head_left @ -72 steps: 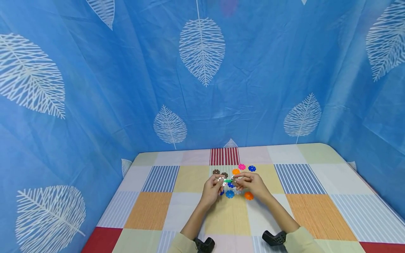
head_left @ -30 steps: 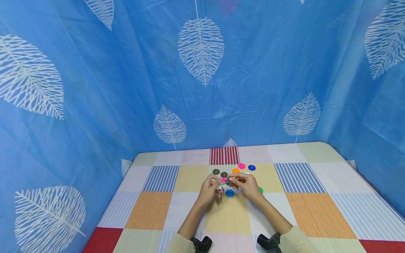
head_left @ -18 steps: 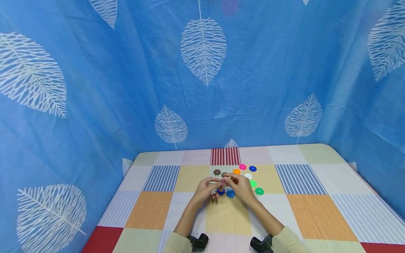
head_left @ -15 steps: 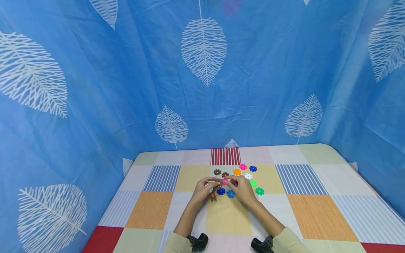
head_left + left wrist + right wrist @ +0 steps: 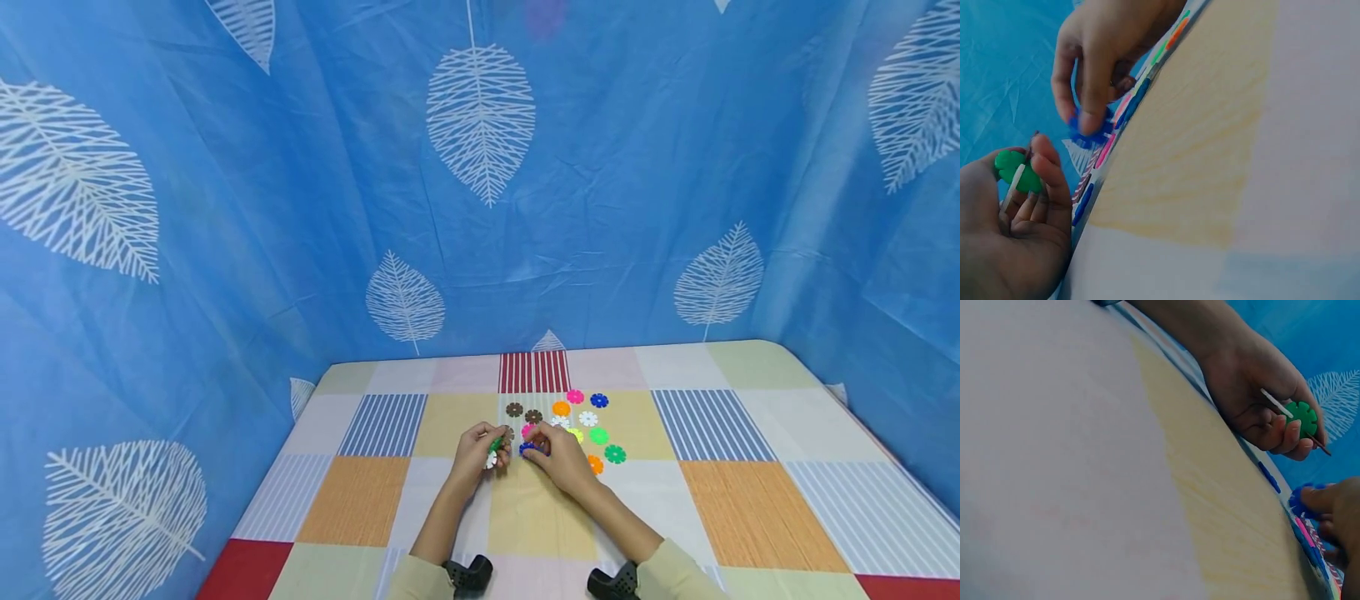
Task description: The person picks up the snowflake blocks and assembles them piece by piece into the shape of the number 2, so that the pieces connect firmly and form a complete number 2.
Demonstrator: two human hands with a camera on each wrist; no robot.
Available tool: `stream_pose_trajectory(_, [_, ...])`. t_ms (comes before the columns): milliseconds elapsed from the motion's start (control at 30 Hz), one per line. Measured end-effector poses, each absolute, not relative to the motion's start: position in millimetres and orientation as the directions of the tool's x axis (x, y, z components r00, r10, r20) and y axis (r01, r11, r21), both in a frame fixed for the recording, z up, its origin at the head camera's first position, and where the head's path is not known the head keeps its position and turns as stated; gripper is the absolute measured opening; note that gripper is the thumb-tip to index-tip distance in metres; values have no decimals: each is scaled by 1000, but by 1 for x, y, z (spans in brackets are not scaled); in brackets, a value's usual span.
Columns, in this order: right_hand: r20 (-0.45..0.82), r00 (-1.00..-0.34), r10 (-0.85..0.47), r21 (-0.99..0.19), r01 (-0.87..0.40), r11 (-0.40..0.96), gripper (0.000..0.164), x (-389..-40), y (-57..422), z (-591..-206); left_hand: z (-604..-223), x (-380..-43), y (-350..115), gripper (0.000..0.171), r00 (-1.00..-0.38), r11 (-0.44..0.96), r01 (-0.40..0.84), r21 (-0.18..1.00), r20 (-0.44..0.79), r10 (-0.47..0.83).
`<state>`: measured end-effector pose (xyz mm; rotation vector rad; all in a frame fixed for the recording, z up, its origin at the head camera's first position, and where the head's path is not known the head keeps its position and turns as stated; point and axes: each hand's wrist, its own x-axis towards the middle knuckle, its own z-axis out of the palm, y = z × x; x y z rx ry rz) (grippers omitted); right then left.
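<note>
In the head view my left hand [image 5: 472, 452] holds a small chain of joined notched plastic discs. Its green disc [image 5: 1302, 419] sits between a white disc [image 5: 1277, 403] and a brown disc [image 5: 508, 434], both slotted in at an angle. To the right, my right hand [image 5: 564, 460] pinches a dark blue notched disc [image 5: 1088, 132] between thumb and fingers, raised above the cloth in the left wrist view. The blue disc and the chain are apart. A pink disc [image 5: 528, 431] lies just behind the right fingertips.
Loose discs lie spread beyond and right of the hands: two brown ones [image 5: 513, 409], orange [image 5: 561, 408], white [image 5: 588, 419], light green [image 5: 598, 436] and green [image 5: 615, 454], among several others. A patchwork cloth [image 5: 360, 500] covers the table. Blue leaf-patterned curtain [image 5: 600, 208] stands behind.
Earlier both hands met at the chain with the brown disc. Now they have parted: the left has drawn leftward with the chain, and the right has taken a dark blue disc.
</note>
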<state>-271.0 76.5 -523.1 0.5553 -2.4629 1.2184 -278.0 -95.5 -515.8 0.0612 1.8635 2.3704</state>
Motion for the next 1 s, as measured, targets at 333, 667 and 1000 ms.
stream_pose_trajectory(333, [379,-923,-70,-916,-385,112,11,-272,73,-519,-513,-277,-94,21,-985,-178,-81,981,-51,165])
stream_pose_trajectory(667, [588,-800,-115,-788,-599,143,5,-275,79,-525,-492,-268,-93,18,-976,-157,-25,987,10,216])
stream_pose_trajectory(1000, [567,-816,-107,-795,-577,189,7,-274,78,-523,-487,-263,-94,17,-978,-153,-8,988,25,209])
